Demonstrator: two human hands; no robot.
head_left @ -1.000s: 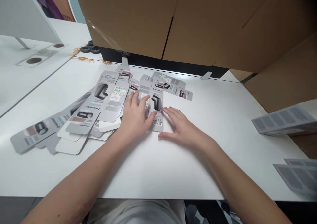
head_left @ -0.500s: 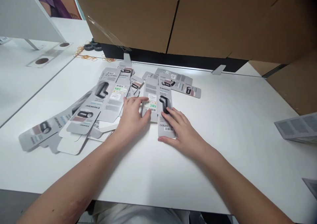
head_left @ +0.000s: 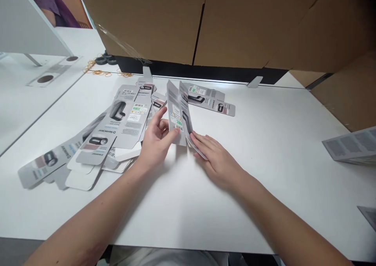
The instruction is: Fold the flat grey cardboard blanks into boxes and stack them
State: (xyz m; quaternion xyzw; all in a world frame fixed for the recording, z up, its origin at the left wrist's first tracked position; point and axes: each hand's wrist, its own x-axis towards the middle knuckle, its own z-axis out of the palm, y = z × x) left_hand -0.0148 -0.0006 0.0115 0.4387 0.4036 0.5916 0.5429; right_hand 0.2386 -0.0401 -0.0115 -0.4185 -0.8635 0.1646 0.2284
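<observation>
Between my hands a grey printed carton [head_left: 176,115] is raised off the table, its two long panels bent toward each other in a V. My left hand [head_left: 157,140] grips the left panel, thumb on the printed face and fingers behind it. My right hand [head_left: 213,156] holds the lower end of the right panel, with the fingers pressed together along it. To the left lies a pile of flat cartons [head_left: 117,121] of the same print, overlapping at angles. Several more flat cartons [head_left: 216,101] lie just behind the one I hold.
Large brown cardboard boxes [head_left: 152,23] stand along the table's back edge, above light clips [head_left: 255,82]. Rubber bands [head_left: 100,73] and black rings [head_left: 102,60] lie at back left. A grey printed piece [head_left: 352,146] stands at right. A person in purple [head_left: 53,5] shows beyond.
The carton that lay flat under my hands is now lifted and folded along its middle crease. My right hand has turned from lying on it to gripping its edge. The view shifted slightly.
</observation>
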